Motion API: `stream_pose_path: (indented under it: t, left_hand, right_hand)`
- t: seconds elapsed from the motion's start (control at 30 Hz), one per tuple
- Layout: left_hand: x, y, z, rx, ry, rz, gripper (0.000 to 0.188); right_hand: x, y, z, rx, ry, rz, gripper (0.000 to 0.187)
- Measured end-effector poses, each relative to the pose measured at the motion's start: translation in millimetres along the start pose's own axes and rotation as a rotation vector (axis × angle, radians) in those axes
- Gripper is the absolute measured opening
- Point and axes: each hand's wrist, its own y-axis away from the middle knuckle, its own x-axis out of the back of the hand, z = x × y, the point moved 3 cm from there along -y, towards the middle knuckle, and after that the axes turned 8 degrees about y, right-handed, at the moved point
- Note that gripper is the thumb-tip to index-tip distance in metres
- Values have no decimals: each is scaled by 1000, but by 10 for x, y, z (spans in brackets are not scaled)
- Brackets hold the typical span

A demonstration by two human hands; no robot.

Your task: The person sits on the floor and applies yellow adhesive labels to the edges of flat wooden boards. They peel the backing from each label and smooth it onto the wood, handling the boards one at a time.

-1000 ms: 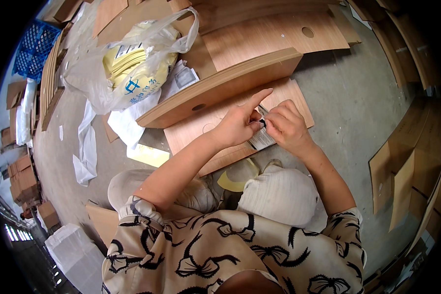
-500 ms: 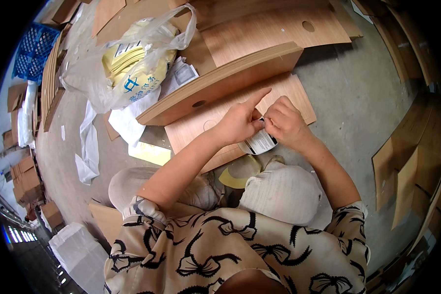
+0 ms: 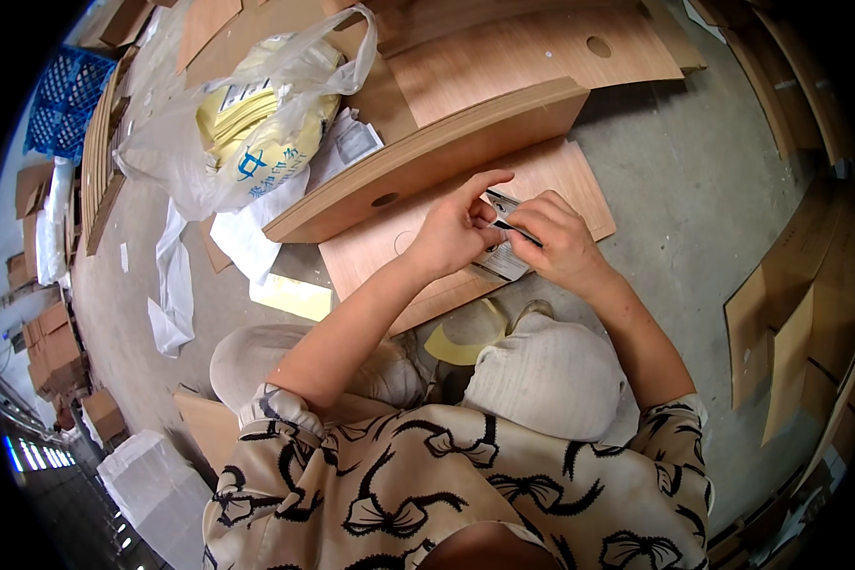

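Between my hands is a black-and-white printed label (image 3: 509, 265), bent, with part of it standing up toward the board. My left hand (image 3: 451, 233) pinches its left side with thumb and fingers, the index finger reaching out above. On the other side my right hand (image 3: 562, 239) grips the label's edge between thumb and curled fingers. Beneath both hands lies a flat wood-grain panel (image 3: 570, 185) with a faint circle outline. Just beyond them a thick wood-grain board (image 3: 446, 157) with a dark oval hole stands on its long edge.
A clear plastic bag (image 3: 176, 166) of yellow printed sheets lies at the far left. Near it are white papers (image 3: 242, 242) and a yellow sheet (image 3: 293, 296). A yellow cut-out piece (image 3: 461, 350) lies by my knees. Opened cardboard (image 3: 779, 313) stands right; more panels (image 3: 532, 57) lie beyond.
The label has been lifted and bent, and its upper part now shows between my hands. My left index finger has curled slightly inward; my right hand has turned a little.
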Motion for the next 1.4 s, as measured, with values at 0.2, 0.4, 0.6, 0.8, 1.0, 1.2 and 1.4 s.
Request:
stream_pose_path:
  t: [0.2, 0.4, 0.6, 0.8, 1.0, 1.2, 1.4]
  left_hand:
    - [37, -7, -30, -3, 282, -27, 40]
    - [83, 28, 95, 32, 357, -54, 28]
    - [71, -11, 135, 118, 166, -80, 21]
    - [136, 7, 149, 87, 176, 18, 19]
    - [97, 50, 226, 28, 346, -81, 27]
    - [87, 74, 257, 40, 234, -50, 24]
    - [104, 94, 304, 70, 149, -84, 18]
  right_hand:
    - [103, 49, 38, -134, -127, 28, 22]
    - [247, 159, 42, -202, -160, -8, 18]
    - [367, 67, -92, -77, 22, 13, 13]
    - [367, 69, -62, -32, 64, 0, 20]
    - [222, 67, -115, -43, -60, -6, 23]
    - [304, 25, -181, -29, -27, 74, 15]
    - [388, 19, -205, -57, -90, 96, 11]
